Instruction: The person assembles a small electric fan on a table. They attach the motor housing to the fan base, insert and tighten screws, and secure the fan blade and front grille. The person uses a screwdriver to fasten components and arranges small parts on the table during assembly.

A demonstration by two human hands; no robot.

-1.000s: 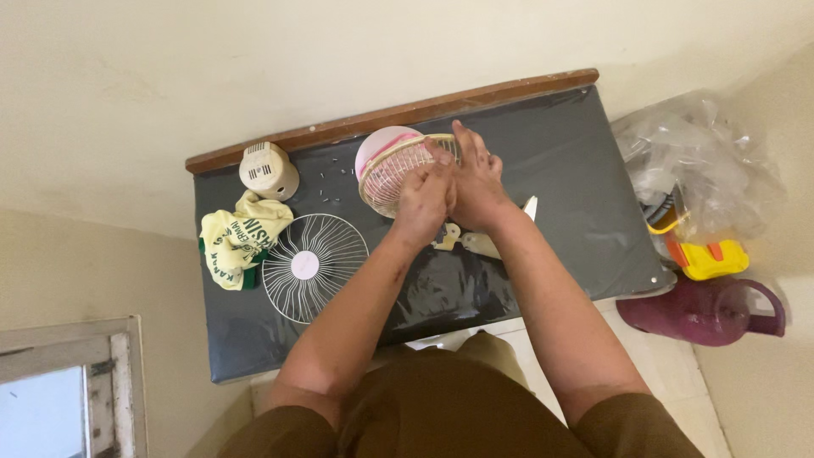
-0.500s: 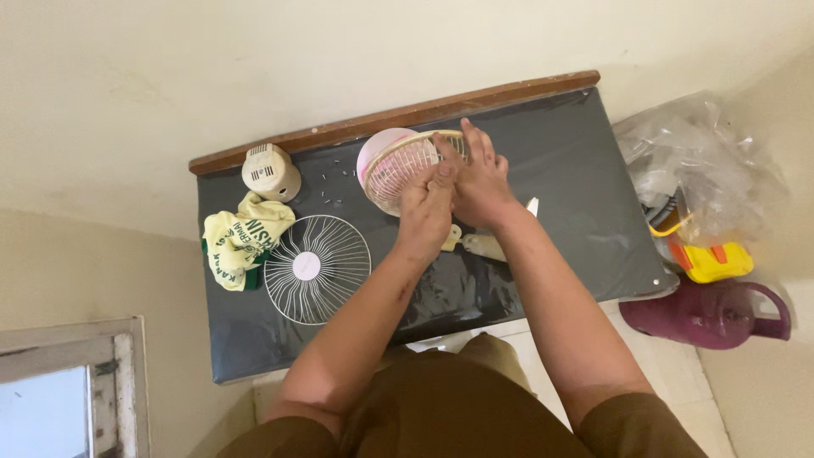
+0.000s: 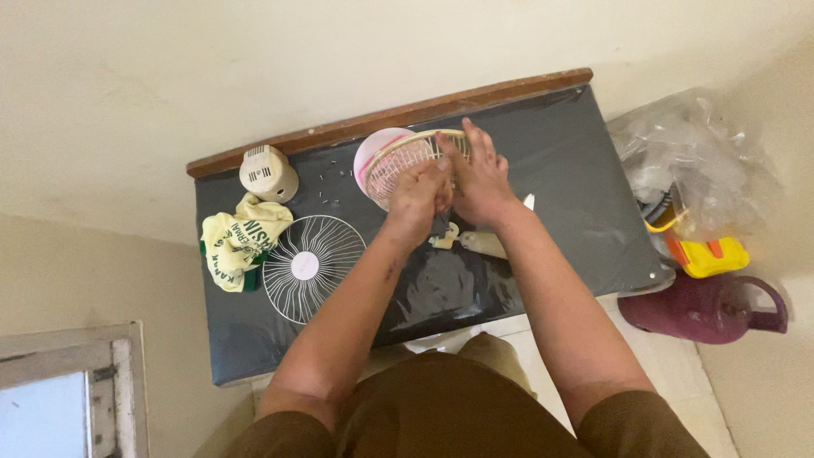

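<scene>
Both my hands work at a small fan's rear wire grille (image 3: 392,163), cream coloured, with pink fan blades (image 3: 376,146) behind it, at the back of a dark table (image 3: 560,161). My left hand (image 3: 415,202) is curled against the grille's near rim. My right hand (image 3: 476,180) holds the grille's right side, fingers stretched upward over it. What sits between my palms is hidden. A cream plastic fan part (image 3: 482,243) lies just below my hands.
A loose round front grille (image 3: 312,267) lies flat at the left, beside a crumpled yellow cloth (image 3: 241,239). A cream motor housing (image 3: 268,172) stands at the back left, small screws (image 3: 329,188) near it. Plastic bags (image 3: 695,161), a yellow object (image 3: 714,257) and a purple jug (image 3: 704,305) sit right of the table.
My left hand has shifted up and left along the grille's rim and curled tighter. The right hand has stayed on the grille, almost unmoved.
</scene>
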